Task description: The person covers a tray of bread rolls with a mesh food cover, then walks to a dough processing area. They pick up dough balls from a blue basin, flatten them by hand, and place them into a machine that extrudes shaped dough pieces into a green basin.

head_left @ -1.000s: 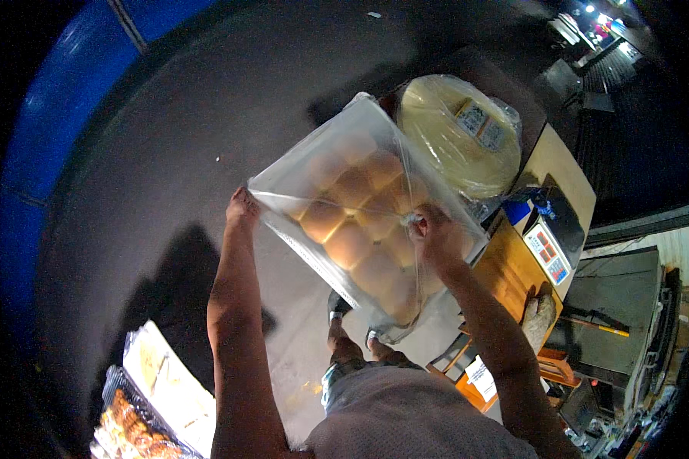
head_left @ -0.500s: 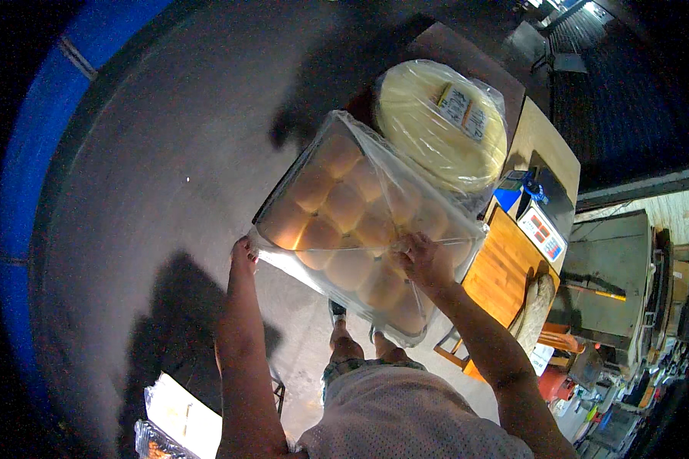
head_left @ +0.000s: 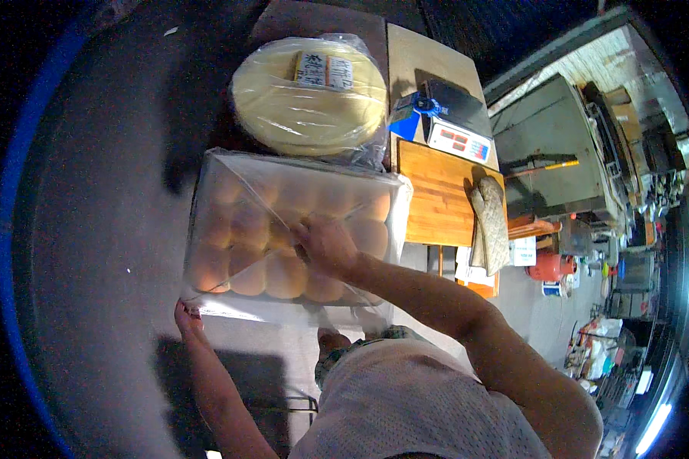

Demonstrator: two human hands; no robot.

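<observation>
Golden-brown round buns [head_left: 284, 274] sit in close rows on a rectangular tray, seen through a clear plastic cover [head_left: 360, 176] with diagonal creases. My left hand [head_left: 190, 319] is closed on the cover at the near left corner. Over the middle of the buns, my right hand [head_left: 328, 246] has its fingers curled together on the film, pinching it. A bright glare lies along the cover's near edge beside my left hand. Just beyond the tray rests a large, round, pale-yellow stack [head_left: 283, 115] wrapped in clear plastic, with a handwritten label on top.
To the right, a wooden board [head_left: 435, 195] lies on the table, with a digital scale [head_left: 458, 141] and a blue box [head_left: 406, 122] behind it. An oven mitt [head_left: 488, 222] hangs over the board's right edge. Farther right are a red gas cylinder [head_left: 550, 268] and a large metal cabinet [head_left: 540, 141].
My view has turned, so the tray now appears squarer and farther left. My left hand stays at the near left corner; my right hand remains on the plastic over the buns.
</observation>
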